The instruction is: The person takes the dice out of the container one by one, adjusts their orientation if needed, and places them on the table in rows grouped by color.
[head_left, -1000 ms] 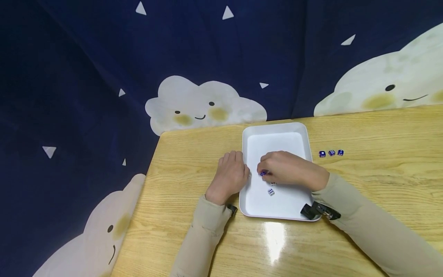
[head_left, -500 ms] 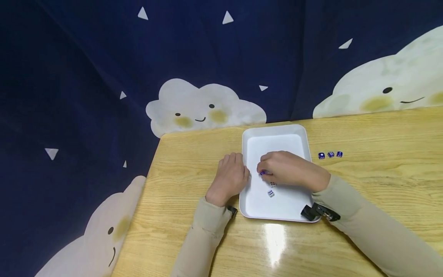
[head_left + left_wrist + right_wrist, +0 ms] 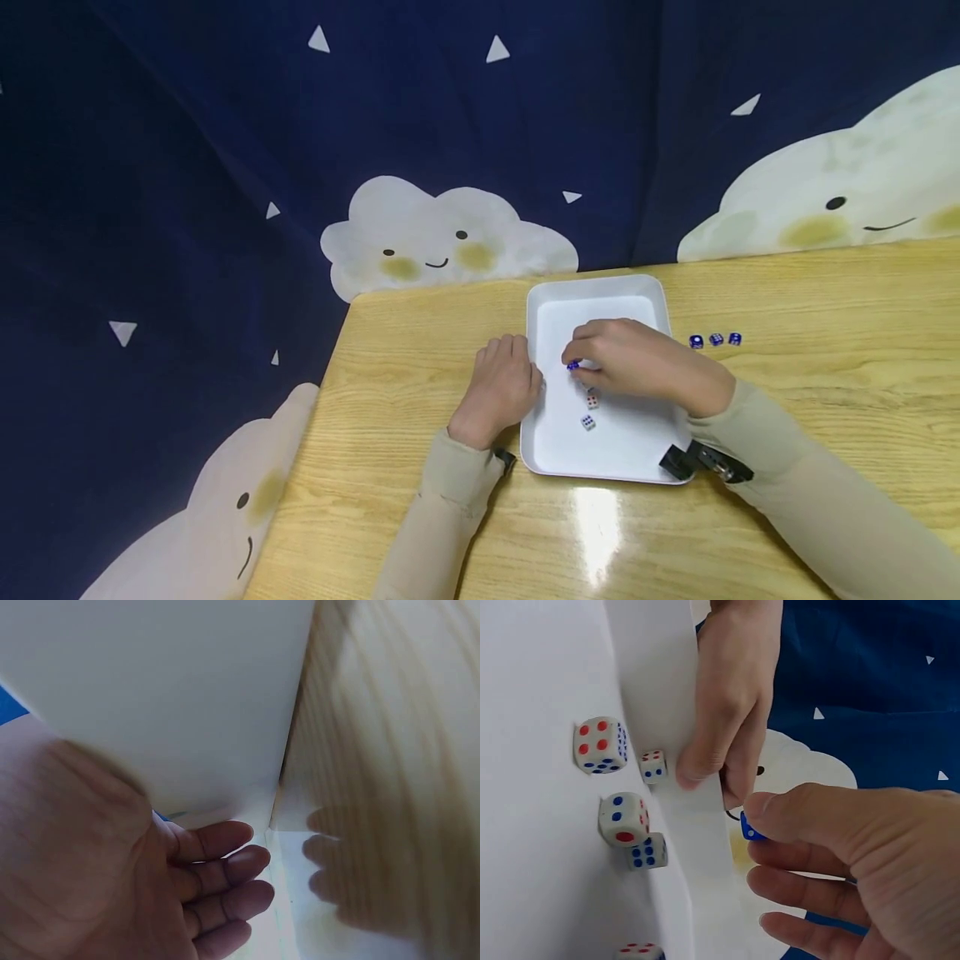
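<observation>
My right hand (image 3: pixel 626 357) pinches a blue die (image 3: pixel 751 827) between thumb and index finger, above the white tray (image 3: pixel 532 450). Several white dice lie in the tray below it; one shows red pips (image 3: pixel 592 402), another shows blue pips (image 3: pixel 588 422). Most of the other white dice are hidden by the right hand in the head view. My left hand (image 3: pixel 501 385) holds the tray's left wall, with the thumb over the rim and the fingers (image 3: pixel 247 900) outside. Near that thumb a white die (image 3: pixel 653 766) lies by the wall.
Three blue dice stand in a row on the wooden table (image 3: pixel 825 358) right of the tray, among them the left one (image 3: pixel 697 342). A dark blue curtain (image 3: pixel 450 108) with cloud prints hangs behind the table's far edge.
My right hand has lifted slightly and shifted to the right with the blue die, uncovering more of the red-pipped die. The left hand keeps its hold on the tray.
</observation>
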Demonstrator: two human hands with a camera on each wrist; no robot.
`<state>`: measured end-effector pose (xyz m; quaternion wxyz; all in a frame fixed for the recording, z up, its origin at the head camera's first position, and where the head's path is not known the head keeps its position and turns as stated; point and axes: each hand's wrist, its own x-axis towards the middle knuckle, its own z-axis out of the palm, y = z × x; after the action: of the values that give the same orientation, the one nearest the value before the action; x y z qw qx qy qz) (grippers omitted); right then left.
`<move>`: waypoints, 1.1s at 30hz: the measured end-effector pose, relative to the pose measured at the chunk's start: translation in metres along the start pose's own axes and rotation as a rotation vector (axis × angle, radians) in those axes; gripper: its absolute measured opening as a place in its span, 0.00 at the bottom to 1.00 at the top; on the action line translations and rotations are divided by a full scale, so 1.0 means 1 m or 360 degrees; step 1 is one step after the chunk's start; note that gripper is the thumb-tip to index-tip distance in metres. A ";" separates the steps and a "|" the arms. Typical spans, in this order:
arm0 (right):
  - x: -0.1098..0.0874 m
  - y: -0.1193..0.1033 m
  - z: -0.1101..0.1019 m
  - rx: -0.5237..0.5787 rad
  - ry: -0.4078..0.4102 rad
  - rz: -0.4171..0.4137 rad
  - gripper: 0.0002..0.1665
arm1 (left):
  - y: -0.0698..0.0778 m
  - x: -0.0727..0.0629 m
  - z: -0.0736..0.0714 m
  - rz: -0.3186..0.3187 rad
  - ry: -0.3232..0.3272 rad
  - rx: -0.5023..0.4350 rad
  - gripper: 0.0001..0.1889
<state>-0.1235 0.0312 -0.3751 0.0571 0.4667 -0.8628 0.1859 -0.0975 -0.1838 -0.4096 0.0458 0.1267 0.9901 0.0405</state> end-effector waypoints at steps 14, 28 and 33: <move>-0.010 -0.004 -0.019 -0.0055 0.0133 -0.0015 0.06 | 0.002 0.001 0.001 -0.0004 -0.0026 -0.0012 0.13; -0.029 0.003 -0.031 -0.0112 0.0173 -0.0025 0.07 | -0.001 -0.001 0.001 -0.0017 -0.0053 -0.0058 0.13; -0.037 0.006 -0.032 -0.0126 0.0237 -0.0045 0.08 | 0.000 0.000 0.001 -0.0014 -0.0057 -0.0059 0.13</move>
<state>-0.1100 0.0754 -0.3574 0.1422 0.4611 -0.8561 0.1849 -0.0974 -0.1834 -0.4106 0.0661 0.1222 0.9887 0.0563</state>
